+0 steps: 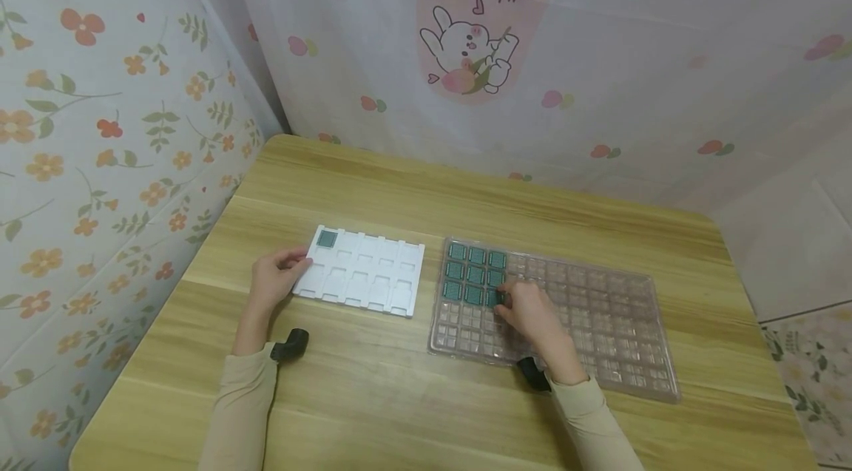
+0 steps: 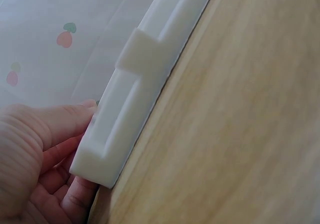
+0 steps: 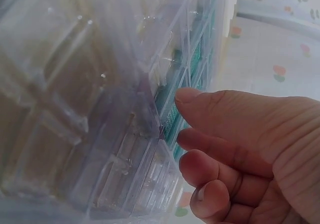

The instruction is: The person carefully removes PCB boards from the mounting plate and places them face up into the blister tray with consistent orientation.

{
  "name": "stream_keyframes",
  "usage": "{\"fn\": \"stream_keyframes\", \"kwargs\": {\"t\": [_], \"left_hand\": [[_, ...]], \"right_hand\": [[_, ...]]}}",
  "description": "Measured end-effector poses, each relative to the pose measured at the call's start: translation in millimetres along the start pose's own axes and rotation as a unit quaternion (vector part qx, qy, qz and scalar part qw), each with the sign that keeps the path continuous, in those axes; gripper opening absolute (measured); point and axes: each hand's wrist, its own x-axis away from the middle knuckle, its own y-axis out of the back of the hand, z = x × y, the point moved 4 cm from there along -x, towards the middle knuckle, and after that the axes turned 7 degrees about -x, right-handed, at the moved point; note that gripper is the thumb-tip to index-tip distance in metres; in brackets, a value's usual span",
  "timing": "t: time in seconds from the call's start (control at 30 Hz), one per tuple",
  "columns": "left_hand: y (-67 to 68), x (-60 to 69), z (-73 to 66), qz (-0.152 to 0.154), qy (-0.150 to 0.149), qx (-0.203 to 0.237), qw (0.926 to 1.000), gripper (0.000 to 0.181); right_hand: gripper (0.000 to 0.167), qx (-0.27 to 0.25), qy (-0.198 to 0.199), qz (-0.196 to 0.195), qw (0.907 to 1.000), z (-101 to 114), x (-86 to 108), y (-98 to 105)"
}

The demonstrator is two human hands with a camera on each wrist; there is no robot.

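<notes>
My left hand [image 1: 271,280] grips the left short edge of a white plastic tray [image 1: 353,278], thumb on top and fingers at its side and underneath, as the left wrist view shows. One square green chip [image 1: 326,238] sits in that tray's far left pocket. On the right, a clear plastic tray [image 1: 599,292] holds several green chips [image 1: 475,255] in its far left pockets. My right hand [image 1: 532,312] is over this tray, thumb and index finger at opposite sides of the nearest right chip [image 3: 171,118]. That chip is still at its pocket, partly hidden by the fingers.
Both trays lie on a wood-grain table [image 1: 373,397], with a narrow gap between them. A black wrist mount [image 1: 293,345] is on the left wrist, and another mount [image 1: 532,375] on the right. Printed curtains [image 1: 373,27] hang behind and left of the table.
</notes>
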Motion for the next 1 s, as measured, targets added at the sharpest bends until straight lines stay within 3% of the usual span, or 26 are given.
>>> {"fn": "stream_keyframes", "kwargs": {"t": [0.27,0.47,0.77,1.0], "left_hand": [[-0.3,0.8,-0.9,0.003,0.003,-0.003,1.0000,0.026],[-0.1,0.8,-0.7,-0.001,0.001,0.003,1.0000,0.026],[1.1,0.6,-0.4,-0.001,0.003,0.001,1.0000,0.026],[-0.4,0.4,1.2,0.002,0.007,-0.004,1.0000,0.027]], "right_hand": [[0.029,-0.005,0.002,-0.016,0.9999,1,0.2,2],[0.026,0.004,0.037,-0.029,0.9989,9,-3.4,6],[0.034,0.000,0.043,-0.017,0.9989,29,-21.5,9],[0.030,-0.007,0.065,-0.018,0.9977,43,-33.1,6]]}}
